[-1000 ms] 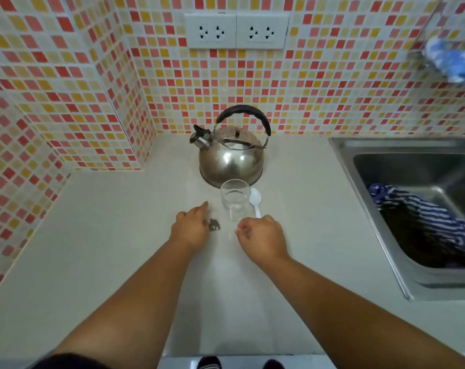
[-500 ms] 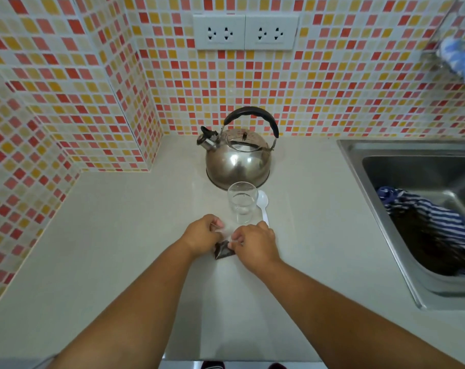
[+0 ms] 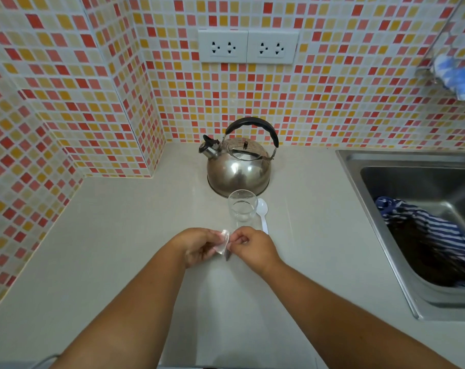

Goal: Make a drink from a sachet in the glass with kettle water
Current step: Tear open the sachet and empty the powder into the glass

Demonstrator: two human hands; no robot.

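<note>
A pale countertop (image 3: 98, 251) is running beneath a wall of red, orange and cream mosaic tiles (image 3: 98, 83), which is carrying a double socket (image 3: 248, 46). At the right, a steel sink (image 3: 401, 166) is holding a crumpled striped cloth (image 3: 423, 235). A steel kettle (image 3: 238, 169) with a black handle is standing upright near the back wall. Just in front of it a clear glass (image 3: 242, 209) is standing upright, and a white plastic spoon (image 3: 262, 213) is lying just beside the glass on its right. Nearest the viewer, the left hand (image 3: 196, 246) and the right hand (image 3: 254, 247) are meeting above the counter, each pinching one side of a small clear sachet (image 3: 224, 245) with dark contents; the fingers of both are curling closed around its edges.
</note>
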